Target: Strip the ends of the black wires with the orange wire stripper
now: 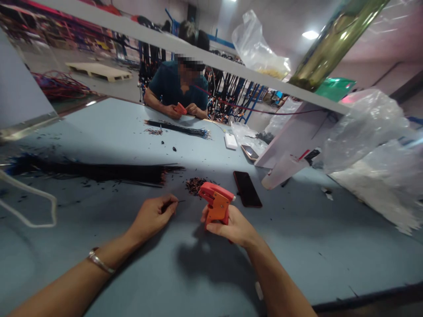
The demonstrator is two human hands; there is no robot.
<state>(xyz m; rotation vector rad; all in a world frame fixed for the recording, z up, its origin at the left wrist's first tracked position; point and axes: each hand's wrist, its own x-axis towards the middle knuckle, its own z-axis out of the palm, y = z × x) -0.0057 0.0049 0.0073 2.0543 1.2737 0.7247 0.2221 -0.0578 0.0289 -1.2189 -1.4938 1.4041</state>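
Observation:
My right hand (231, 224) is wrapped round the handle of a red and orange wire stripper (216, 200), its head pointing left above the blue-grey table. To its left, my left hand (157, 213) pinches a thin black wire (180, 201), whose short end sticks out to the right from the fingertips. A gap lies between the wire end and the tool. Just behind the tool's head is a small pile of cut bits (194, 186). Behind my left hand a long bundle of black wires (115, 172) lies across the table.
A black phone (247, 189) lies right of the tool, with another phone (250, 152) and a white box (230, 141) behind. Across the table (297, 246) a person (176, 88) holds a red tool beside a second wire bundle (178, 127). Plastic bags (366, 127) stand right.

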